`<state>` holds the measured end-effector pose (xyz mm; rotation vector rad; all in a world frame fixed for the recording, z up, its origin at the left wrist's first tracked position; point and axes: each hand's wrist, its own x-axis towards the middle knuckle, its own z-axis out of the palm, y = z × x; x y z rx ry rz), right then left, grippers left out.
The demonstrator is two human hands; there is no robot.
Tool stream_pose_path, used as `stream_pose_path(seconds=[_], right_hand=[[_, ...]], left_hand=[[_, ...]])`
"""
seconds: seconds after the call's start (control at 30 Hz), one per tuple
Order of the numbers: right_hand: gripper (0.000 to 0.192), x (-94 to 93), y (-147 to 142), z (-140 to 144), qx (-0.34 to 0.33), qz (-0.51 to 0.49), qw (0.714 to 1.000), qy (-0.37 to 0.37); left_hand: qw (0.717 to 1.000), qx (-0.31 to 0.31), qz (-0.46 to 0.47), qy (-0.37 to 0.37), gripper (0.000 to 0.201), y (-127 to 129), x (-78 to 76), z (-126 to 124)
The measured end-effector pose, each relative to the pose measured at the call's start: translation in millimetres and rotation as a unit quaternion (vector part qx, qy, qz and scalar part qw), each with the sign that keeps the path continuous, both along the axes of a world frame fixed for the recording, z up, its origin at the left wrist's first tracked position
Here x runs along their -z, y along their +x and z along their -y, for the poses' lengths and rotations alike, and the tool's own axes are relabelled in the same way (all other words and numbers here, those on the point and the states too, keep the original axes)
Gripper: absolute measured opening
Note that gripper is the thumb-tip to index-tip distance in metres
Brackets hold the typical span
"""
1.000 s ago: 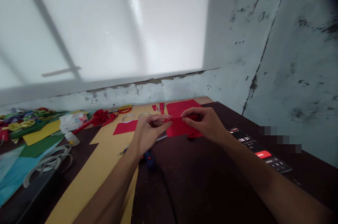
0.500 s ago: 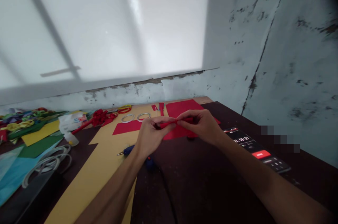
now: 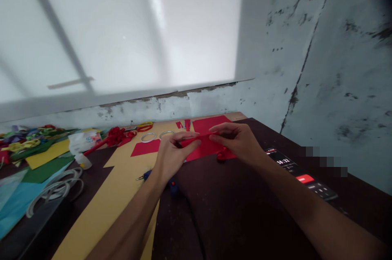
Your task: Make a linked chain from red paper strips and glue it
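Here a thin red strip (image 3: 196, 139) is held just above the desk (image 3: 232, 211), its long axis running left to right between the two hands. Its left end is pinched in the grip of the left hand (image 3: 173, 154), thumb over fingers; its right end is pinched by the fingertips of the right hand (image 3: 237, 141). Both hands are equally near, one at each end. Red paper (image 3: 211, 127) lies flat behind the strip, a phone (image 3: 301, 174) further right.
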<state>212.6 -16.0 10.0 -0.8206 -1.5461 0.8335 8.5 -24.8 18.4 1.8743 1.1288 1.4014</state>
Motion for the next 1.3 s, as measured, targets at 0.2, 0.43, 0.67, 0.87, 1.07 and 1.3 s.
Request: stream_pose_path(seconds=[0.2,0.43,0.67,0.87,1.07,1.3], right_hand=[[0.019,0.7,1.7,-3.1,0.003,0.014,1.000,0.001],[0.022,-0.1,6.9,-4.0,0.018,0.067,0.997,0.035],[0.020,-0.2,7.7,-3.1,0.013,0.060,0.997,0.042],[0.020,-2.1,2.8,1.3,-0.011,0.066,0.997,0.036],[0.018,0.9,0.6,0.5,-0.009,0.077,0.996,0.045],[0.015,2.4,2.6,-2.4,0.010,0.075,0.996,0.052]], left_hand=[[1.000,-0.013,-0.008,-0.006,0.020,-1.8,1.7,-1.1],[0.999,-0.034,-0.006,-0.042,0.024,-1.3,0.3,-0.9],[0.997,-0.012,0.028,-0.073,0.025,-0.9,-1.8,-0.2],[0.995,-0.009,0.018,-0.098,0.026,1.8,-2.6,4.4],[0.996,0.014,0.001,-0.087,0.027,3.1,-0.6,4.5],[0.996,-0.014,0.018,-0.085,0.027,1.0,-1.5,2.9]])
